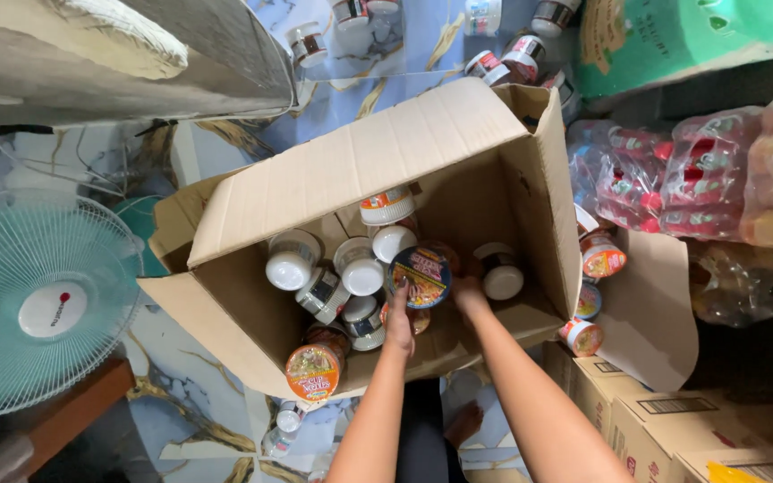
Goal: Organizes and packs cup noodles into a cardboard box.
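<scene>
Inside the tipped cardboard box (378, 170), which lies on its side on the marbled blue floor (181, 394) with its open mouth toward the camera, the person's two hands work among a loose heap of instant noodle cups. The left hand (399, 324) has its fingers curled around a noodle cup (420, 275) whose printed foil lid faces up, lifting it clear of the pile near the middle of the box. The right hand (470, 295) reaches in just beside it, fingers bent down among the cups; whether it grips anything cannot be told, since the fingertips are hidden against the box floor. Judging by how things lie, the unloading looks partly done: several white-bottomed cups (360, 268) remain tumbled in the box, one orange-lidded cup (313, 371) rests on the lower flap at the front, and a few more cups (594, 268) have spilled past the right flap. Other cups and small jars (503, 63) stand on the floor beyond the box, so a fair share seems to be out already, with perhaps a dozen left inside. A teal electric fan (38, 304) stands to the left, shrink-wrapped packs of red-labelled bottles (664, 179) lie to the right, and sealed cartons (673, 429) sit at lower right.
</scene>
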